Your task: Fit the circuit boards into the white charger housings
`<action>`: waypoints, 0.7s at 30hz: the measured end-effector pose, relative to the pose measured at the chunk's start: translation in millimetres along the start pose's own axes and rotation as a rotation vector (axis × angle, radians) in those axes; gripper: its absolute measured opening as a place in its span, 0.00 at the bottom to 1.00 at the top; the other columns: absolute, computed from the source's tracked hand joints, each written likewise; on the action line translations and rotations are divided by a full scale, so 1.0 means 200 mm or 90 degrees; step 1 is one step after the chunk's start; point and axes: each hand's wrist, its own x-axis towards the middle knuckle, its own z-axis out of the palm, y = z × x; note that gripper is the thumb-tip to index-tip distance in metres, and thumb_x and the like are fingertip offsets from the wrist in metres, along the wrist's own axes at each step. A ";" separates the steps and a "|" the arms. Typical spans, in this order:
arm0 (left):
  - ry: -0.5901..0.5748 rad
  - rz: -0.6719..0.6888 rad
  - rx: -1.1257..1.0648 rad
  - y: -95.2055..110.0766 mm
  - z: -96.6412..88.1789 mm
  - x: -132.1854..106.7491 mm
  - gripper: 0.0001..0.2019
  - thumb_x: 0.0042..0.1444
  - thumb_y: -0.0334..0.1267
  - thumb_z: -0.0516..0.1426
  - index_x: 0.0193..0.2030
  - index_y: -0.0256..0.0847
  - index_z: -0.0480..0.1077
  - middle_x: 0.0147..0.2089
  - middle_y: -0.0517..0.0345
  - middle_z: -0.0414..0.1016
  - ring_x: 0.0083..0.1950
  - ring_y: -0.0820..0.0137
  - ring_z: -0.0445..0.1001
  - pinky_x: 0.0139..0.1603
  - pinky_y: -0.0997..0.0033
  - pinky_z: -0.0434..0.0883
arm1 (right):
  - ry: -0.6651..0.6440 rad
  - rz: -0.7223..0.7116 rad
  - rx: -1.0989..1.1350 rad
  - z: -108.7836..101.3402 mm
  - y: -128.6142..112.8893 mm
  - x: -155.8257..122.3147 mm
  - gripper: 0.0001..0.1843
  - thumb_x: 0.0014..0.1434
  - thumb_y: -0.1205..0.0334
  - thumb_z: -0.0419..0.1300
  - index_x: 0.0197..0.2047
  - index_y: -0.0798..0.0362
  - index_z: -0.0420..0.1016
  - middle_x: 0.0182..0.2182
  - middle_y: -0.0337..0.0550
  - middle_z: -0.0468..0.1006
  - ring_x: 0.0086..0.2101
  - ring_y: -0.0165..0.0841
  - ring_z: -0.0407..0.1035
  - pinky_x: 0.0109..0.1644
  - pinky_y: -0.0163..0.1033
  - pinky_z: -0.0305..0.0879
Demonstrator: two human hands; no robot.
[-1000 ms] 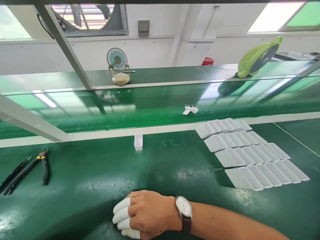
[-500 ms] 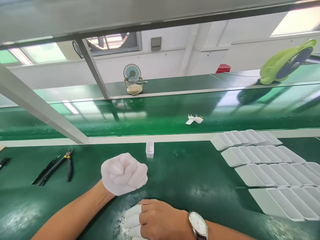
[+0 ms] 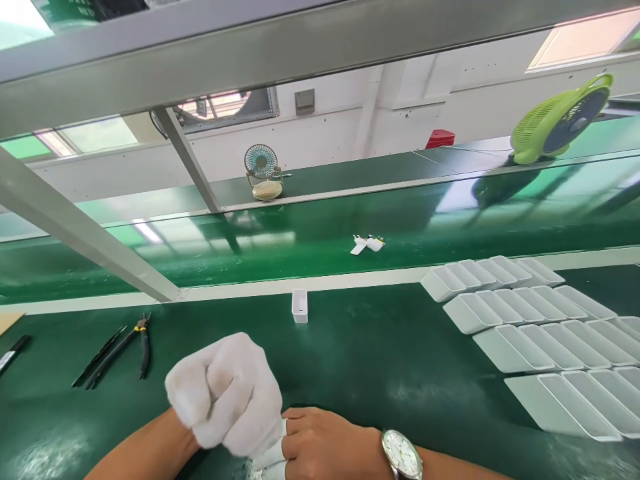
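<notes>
My left hand (image 3: 230,393), in a white glove, is raised over the table, its fingers curled into a fist. Whatever may be inside that fist is hidden. My right hand (image 3: 333,443) rests palm down just beside it, with white covers on the fingers and a wristwatch (image 3: 401,455) on the wrist. The left fist hides part of the right fingers; they look stretched out, with nothing visible in them. Beyond both hands stands a small white open box (image 3: 300,307).
Rows of white open trays (image 3: 525,347) fill the right side. Black-handled pliers (image 3: 125,350) and thin black tweezers (image 3: 99,357) lie left. A metal post (image 3: 90,233) slants down to the table's back rail. Farther back are a small white part (image 3: 367,244) and two fans.
My left fist has turned and moved down and left, nearer the camera, and covers part of the right fingers. My right hand has barely moved. The view has shifted slightly.
</notes>
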 end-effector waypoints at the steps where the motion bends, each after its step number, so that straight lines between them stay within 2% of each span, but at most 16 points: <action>1: -0.019 0.008 0.011 0.00 0.00 0.00 0.30 0.42 0.43 0.62 0.11 0.44 0.39 0.08 0.61 0.50 0.12 0.74 0.46 0.14 0.65 0.48 | -0.004 0.002 0.000 0.00 0.00 0.00 0.16 0.68 0.60 0.58 0.28 0.51 0.74 0.28 0.38 0.78 0.34 0.30 0.70 0.48 0.37 0.64; 2: 0.008 0.022 0.027 0.00 0.00 0.00 0.30 0.43 0.44 0.61 0.11 0.44 0.39 0.08 0.61 0.48 0.12 0.73 0.46 0.14 0.66 0.49 | -0.004 0.004 0.001 -0.01 0.00 0.00 0.16 0.68 0.60 0.57 0.28 0.51 0.74 0.28 0.39 0.78 0.34 0.30 0.71 0.48 0.37 0.64; 6: 0.245 0.087 0.102 0.03 -0.04 -0.01 0.32 0.50 0.49 0.58 0.11 0.44 0.38 0.05 0.66 0.33 0.09 0.75 0.42 0.12 0.69 0.51 | 0.032 0.014 0.006 0.01 0.00 0.00 0.15 0.70 0.60 0.54 0.32 0.51 0.75 0.30 0.40 0.78 0.37 0.30 0.72 0.51 0.37 0.64; 9: 0.303 0.083 0.241 0.07 -0.08 -0.02 0.35 0.51 0.58 0.55 0.09 0.45 0.37 0.04 0.67 0.29 0.09 0.77 0.38 0.11 0.70 0.49 | 0.064 0.007 0.013 0.04 0.01 0.01 0.16 0.72 0.60 0.50 0.36 0.50 0.76 0.32 0.40 0.79 0.38 0.30 0.72 0.51 0.37 0.64; 11: 0.311 0.023 0.424 0.07 -0.08 0.00 0.36 0.52 0.66 0.49 0.08 0.45 0.37 0.03 0.63 0.33 0.09 0.76 0.42 0.12 0.69 0.52 | 0.076 0.000 0.017 0.05 0.01 0.01 0.16 0.72 0.60 0.49 0.37 0.50 0.76 0.33 0.40 0.79 0.38 0.30 0.72 0.50 0.36 0.64; 13: 0.323 -0.063 0.689 0.05 -0.05 0.04 0.35 0.59 0.64 0.43 0.08 0.45 0.43 0.05 0.57 0.49 0.13 0.73 0.52 0.17 0.67 0.59 | 0.070 -0.002 0.015 0.05 0.00 0.00 0.16 0.72 0.59 0.51 0.35 0.51 0.76 0.31 0.40 0.79 0.36 0.30 0.72 0.48 0.36 0.65; 15: 0.312 -0.149 1.006 -0.01 -0.02 0.09 0.32 0.66 0.51 0.43 0.10 0.43 0.50 0.12 0.54 0.63 0.20 0.72 0.60 0.24 0.67 0.63 | 0.045 0.003 0.003 0.04 0.00 -0.01 0.16 0.70 0.58 0.55 0.30 0.52 0.75 0.29 0.39 0.77 0.32 0.30 0.70 0.41 0.36 0.66; 17: 0.218 -0.213 1.289 -0.09 0.02 0.13 0.27 0.65 0.39 0.49 0.12 0.40 0.53 0.16 0.56 0.65 0.23 0.71 0.61 0.28 0.67 0.61 | 0.022 0.013 -0.012 0.03 -0.01 -0.01 0.16 0.66 0.59 0.59 0.26 0.52 0.72 0.26 0.37 0.76 0.28 0.29 0.68 0.34 0.36 0.64; 19: 0.070 -0.234 1.438 -0.16 0.04 0.13 0.24 0.61 0.35 0.54 0.13 0.40 0.55 0.16 0.58 0.61 0.24 0.72 0.58 0.27 0.67 0.59 | 0.020 0.027 -0.017 0.02 -0.02 -0.01 0.15 0.65 0.61 0.60 0.25 0.51 0.72 0.26 0.36 0.77 0.28 0.30 0.68 0.32 0.37 0.64; 21: -0.014 -0.229 1.470 -0.21 0.05 0.12 0.20 0.61 0.36 0.56 0.17 0.40 0.62 0.19 0.59 0.64 0.25 0.71 0.60 0.28 0.68 0.61 | 0.024 0.034 0.001 0.00 -0.02 0.01 0.14 0.64 0.60 0.61 0.26 0.50 0.73 0.28 0.35 0.79 0.32 0.30 0.70 0.36 0.36 0.67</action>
